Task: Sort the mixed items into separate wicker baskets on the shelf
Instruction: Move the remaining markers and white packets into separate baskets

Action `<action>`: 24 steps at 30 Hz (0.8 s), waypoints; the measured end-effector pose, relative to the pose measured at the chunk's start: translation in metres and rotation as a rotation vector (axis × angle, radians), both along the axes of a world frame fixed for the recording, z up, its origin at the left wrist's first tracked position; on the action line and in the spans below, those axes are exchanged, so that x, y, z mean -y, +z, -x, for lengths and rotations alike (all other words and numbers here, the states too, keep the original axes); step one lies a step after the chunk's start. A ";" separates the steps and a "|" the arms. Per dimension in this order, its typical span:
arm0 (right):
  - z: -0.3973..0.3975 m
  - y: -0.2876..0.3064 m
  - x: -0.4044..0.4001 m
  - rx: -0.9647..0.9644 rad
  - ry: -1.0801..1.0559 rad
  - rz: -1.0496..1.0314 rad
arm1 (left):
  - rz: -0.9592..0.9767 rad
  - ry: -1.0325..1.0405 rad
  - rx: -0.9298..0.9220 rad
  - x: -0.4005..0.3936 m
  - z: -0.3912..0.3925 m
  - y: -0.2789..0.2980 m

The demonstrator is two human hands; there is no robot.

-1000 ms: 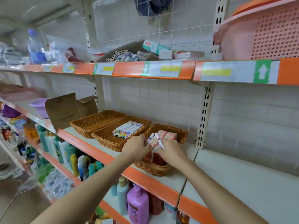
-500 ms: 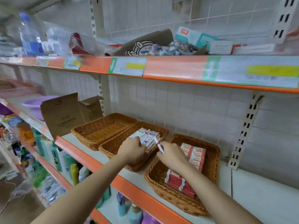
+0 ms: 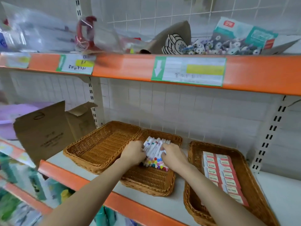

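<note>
Three wicker baskets stand side by side on the white shelf. The left basket (image 3: 101, 144) holds nothing. The middle basket (image 3: 149, 180) holds a pile of white markers (image 3: 154, 149) with coloured caps. My left hand (image 3: 133, 154) and my right hand (image 3: 174, 156) lie on either side of that pile, fingers curled against the markers. The right basket (image 3: 254, 185) holds rows of red and white packets (image 3: 221, 173).
A torn cardboard box (image 3: 47, 132) stands left of the baskets. The upper shelf with an orange edge (image 3: 179, 69) carries a brown bag, small trinkets (image 3: 216, 47) and a teal box. Bottles fill the shelves below. White shelf surface lies right of the baskets.
Both hands moved from the right basket's near edge to the marker pile in the middle basket. The marker that my right hand held now lies with the others. The view shifted closer.
</note>
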State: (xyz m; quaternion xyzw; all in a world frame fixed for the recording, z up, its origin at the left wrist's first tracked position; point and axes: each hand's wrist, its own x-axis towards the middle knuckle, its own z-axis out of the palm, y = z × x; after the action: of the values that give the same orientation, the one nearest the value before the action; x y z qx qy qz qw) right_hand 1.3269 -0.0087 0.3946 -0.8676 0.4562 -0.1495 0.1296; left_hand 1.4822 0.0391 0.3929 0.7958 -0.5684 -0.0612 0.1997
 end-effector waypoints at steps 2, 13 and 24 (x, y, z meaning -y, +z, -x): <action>-0.009 -0.003 0.008 -0.004 -0.009 -0.021 | 0.029 -0.030 -0.002 0.009 -0.006 -0.003; -0.033 -0.016 0.038 -0.138 0.006 -0.079 | 0.054 -0.180 0.117 0.036 -0.016 -0.015; -0.002 -0.012 -0.008 -0.399 -0.011 -0.124 | -0.324 -0.306 0.228 0.014 -0.005 -0.005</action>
State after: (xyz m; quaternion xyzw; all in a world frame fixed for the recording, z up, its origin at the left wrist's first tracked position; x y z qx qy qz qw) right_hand 1.3292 -0.0009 0.3829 -0.8679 0.4858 0.0531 0.0891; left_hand 1.4868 0.0256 0.3880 0.7237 -0.6840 -0.0909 -0.0074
